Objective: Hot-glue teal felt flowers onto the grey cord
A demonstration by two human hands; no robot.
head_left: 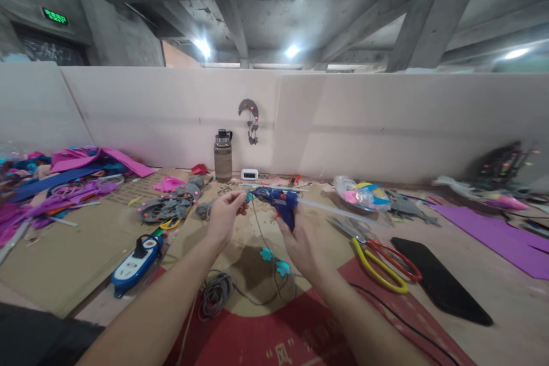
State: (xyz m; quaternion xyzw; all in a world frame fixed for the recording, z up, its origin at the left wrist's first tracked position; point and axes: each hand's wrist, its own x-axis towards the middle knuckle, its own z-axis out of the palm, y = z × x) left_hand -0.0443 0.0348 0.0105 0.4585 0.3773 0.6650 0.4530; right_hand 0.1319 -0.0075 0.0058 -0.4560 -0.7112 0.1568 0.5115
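Note:
My right hand (295,234) is wrapped round the handle of a blue hot glue gun (285,199), with a long translucent glue stick (330,210) sticking out of its back. The nozzle points left, close to a small teal felt piece (249,197) pinched in the fingers of my left hand (225,214). From that piece a grey cord (258,223) runs down to two teal flower-shaped pieces (274,261) on the cardboard. A coil of grey cord (215,295) lies nearer to me.
Yellow- and red-handled scissors (381,266) and a black phone (440,280) lie to the right. A blue-and-white power strip (136,266) is at left, with felt scraps (86,166) beyond. A water bottle (223,157) stands by the white partition (364,120), where a moon-shaped ornament (249,110) hangs.

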